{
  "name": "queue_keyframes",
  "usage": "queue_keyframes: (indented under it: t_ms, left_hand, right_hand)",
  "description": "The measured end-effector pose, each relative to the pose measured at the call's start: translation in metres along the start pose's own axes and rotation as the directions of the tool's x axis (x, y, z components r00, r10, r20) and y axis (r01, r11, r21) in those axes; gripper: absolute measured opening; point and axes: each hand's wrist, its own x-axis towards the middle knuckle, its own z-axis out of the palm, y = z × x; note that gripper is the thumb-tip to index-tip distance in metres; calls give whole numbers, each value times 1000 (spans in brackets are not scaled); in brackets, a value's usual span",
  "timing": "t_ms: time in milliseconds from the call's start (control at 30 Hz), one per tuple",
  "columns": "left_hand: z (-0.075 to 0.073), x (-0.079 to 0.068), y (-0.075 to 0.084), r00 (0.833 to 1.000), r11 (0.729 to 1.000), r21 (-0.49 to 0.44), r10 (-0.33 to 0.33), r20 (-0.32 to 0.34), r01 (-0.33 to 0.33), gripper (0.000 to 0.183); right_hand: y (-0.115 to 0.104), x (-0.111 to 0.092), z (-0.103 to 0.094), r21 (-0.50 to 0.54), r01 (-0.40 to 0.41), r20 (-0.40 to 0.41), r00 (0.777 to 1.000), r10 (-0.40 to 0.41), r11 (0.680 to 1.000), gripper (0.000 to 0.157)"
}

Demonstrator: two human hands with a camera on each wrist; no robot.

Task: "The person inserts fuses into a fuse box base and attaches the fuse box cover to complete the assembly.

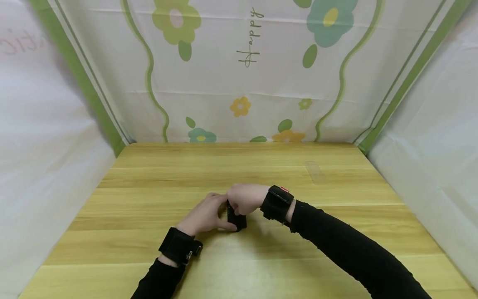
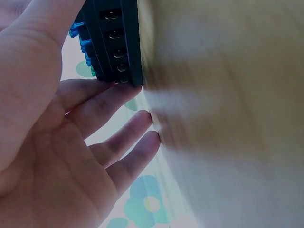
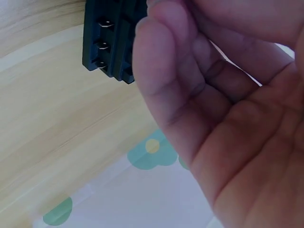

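A small black terminal block (image 1: 239, 221) stands on the table near the middle. Metal contacts sit in recesses down its side, and small blue and green pieces line its other edge in the left wrist view. My left hand (image 1: 203, 215) grips the block, thumb at its near end and fingertips at the far end. From the right, my right hand (image 1: 245, 198) bends over the top of the block with its fingers curled. Its fingertips meet right at the block, and I cannot tell what they pinch, as the fingers hide that spot.
A clear, flat rectangular piece (image 1: 315, 172) lies on the wooden table (image 1: 149, 182) toward the back right. White cloth with flowers and green bands (image 1: 209, 74) rises at the back edge, and plain white cloth hangs along both sides.
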Motion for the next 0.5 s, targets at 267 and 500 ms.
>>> queue_keyframes:
  t_ms: [267, 500]
  left_hand:
    - [0, 0, 0, 1000, 1000, 1, -11, -4, 11, 59]
    - [0, -1, 0, 1000, 1000, 3, -7, -2, 7, 64]
  right_hand:
    - [-6, 1, 3, -58, 4, -61, 998, -8, 998, 33]
    - [-9, 6, 13, -125, -14, -142, 990, -4, 992, 13]
